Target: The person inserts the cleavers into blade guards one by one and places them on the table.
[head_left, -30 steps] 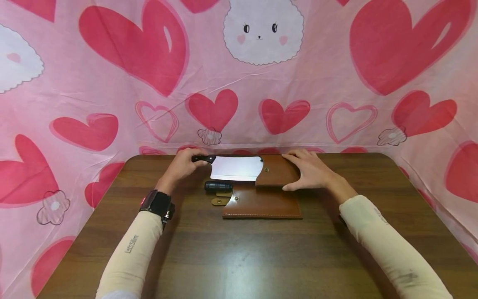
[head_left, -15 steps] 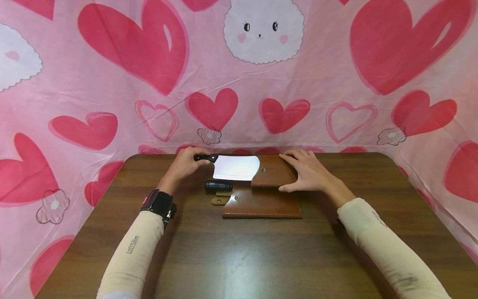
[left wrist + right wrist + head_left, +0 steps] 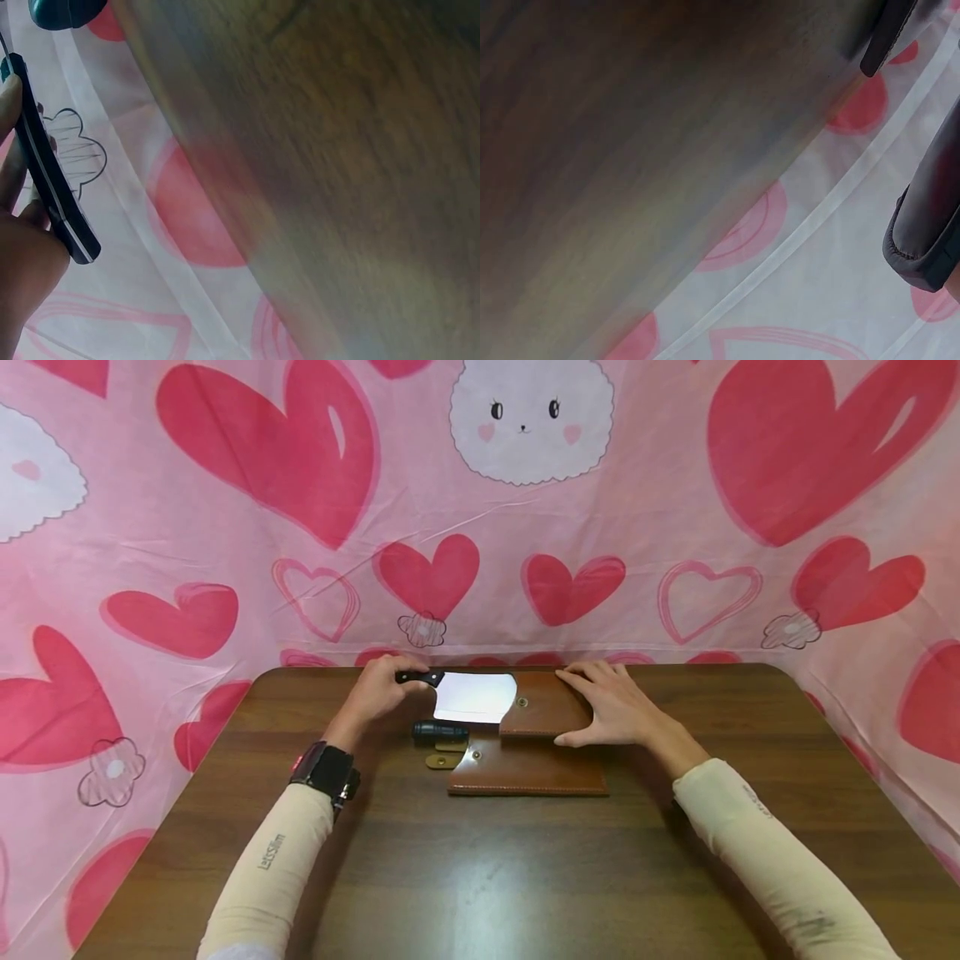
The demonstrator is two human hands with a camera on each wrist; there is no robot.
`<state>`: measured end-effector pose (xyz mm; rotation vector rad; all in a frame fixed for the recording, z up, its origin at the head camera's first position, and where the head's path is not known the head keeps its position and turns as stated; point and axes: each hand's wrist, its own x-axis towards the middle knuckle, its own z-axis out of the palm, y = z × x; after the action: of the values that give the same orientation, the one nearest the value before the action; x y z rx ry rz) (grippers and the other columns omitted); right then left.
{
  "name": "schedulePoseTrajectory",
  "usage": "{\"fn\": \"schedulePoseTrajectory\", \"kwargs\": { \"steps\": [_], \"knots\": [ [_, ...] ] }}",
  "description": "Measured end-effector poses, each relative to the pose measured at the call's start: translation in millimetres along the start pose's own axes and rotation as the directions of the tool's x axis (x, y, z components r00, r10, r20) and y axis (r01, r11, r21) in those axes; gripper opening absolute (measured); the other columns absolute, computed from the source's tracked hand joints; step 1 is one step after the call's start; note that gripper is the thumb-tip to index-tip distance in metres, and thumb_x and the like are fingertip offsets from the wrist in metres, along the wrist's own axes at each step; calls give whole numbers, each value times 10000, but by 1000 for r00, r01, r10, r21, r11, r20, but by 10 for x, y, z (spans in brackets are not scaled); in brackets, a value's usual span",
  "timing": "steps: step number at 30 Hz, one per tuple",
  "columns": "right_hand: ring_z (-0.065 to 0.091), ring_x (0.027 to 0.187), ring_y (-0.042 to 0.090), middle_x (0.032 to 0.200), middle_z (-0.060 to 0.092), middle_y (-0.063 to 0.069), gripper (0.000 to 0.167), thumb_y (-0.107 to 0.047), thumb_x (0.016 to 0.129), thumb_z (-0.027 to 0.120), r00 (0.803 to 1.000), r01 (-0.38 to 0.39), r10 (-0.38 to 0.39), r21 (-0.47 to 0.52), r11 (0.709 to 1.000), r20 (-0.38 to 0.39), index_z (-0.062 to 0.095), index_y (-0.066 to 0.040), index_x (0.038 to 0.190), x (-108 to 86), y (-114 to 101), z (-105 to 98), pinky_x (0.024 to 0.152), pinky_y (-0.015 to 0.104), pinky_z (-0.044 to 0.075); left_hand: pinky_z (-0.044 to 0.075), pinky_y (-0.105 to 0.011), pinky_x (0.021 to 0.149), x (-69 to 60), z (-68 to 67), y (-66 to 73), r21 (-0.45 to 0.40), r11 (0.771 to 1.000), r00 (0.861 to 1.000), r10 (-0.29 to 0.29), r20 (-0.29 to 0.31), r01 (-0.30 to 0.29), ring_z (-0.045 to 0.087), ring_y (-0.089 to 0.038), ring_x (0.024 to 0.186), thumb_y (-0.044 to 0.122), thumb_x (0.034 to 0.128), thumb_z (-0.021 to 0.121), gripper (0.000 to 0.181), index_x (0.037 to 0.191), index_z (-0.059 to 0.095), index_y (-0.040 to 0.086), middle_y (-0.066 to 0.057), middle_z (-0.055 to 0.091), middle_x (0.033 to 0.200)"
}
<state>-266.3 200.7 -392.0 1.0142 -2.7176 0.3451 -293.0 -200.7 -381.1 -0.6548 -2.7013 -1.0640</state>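
In the head view my left hand [image 3: 381, 687] grips the black handle [image 3: 418, 677] of a cleaver, and the left wrist view shows that riveted handle [image 3: 52, 165] between thumb and fingers. The wide shiny cleaver blade [image 3: 474, 697] points right, its front end covered by a brown leather sheath [image 3: 543, 708]. My right hand [image 3: 617, 706] holds this sheath across its width, thumb at the near edge and fingers at the far edge. How deep the blade sits is hidden. The right wrist view catches the dark end of the sheath [image 3: 934, 195].
Just nearer, a second brown sheath [image 3: 532, 772] lies flat on the wooden table [image 3: 480, 877], partly under the first. A black ribbed handle [image 3: 438, 732] and tan snap straps [image 3: 444, 761] stick out at its left. A pink heart-printed cloth [image 3: 637, 510] hangs behind the table.
The upper sheath and my right hand have shifted left, while the cleaver and my left hand have moved slightly right. Less of the blade shows. The lower sheath stays put.
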Motion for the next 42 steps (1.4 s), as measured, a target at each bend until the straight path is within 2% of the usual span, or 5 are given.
{"fn": "schedulePoseTrajectory", "kwargs": {
  "steps": [17,30,42],
  "knots": [
    [411,1301,353,1414,492,133,1103,-787,680,731,1000,16,-16,14,1000,-19,508,-62,1480,72,-100,25,969,565,330,464,-478,944,58,78,116,43,999,999,-4,-45,6,623,-302,1049,76,856,815,239,1087,780,25,-151,730,1088],
    [437,1265,368,1401,500,135,1097,-785,672,734,999,34,-34,-5,999,-32,525,-57,1466,93,-166,62,963,548,326,462,-490,967,71,179,202,61,998,998,35,-59,-31,629,-320,1111,75,854,813,238,1086,784,29,-150,736,1091],
    [434,1260,366,1400,499,137,1087,-782,679,729,999,31,-32,-14,999,-32,529,-56,1463,122,-213,54,955,545,323,492,-474,919,111,250,227,59,997,996,62,-60,-58,664,-291,1059,86,849,819,227,1069,790,38,-124,750,1062]
  ]
}}
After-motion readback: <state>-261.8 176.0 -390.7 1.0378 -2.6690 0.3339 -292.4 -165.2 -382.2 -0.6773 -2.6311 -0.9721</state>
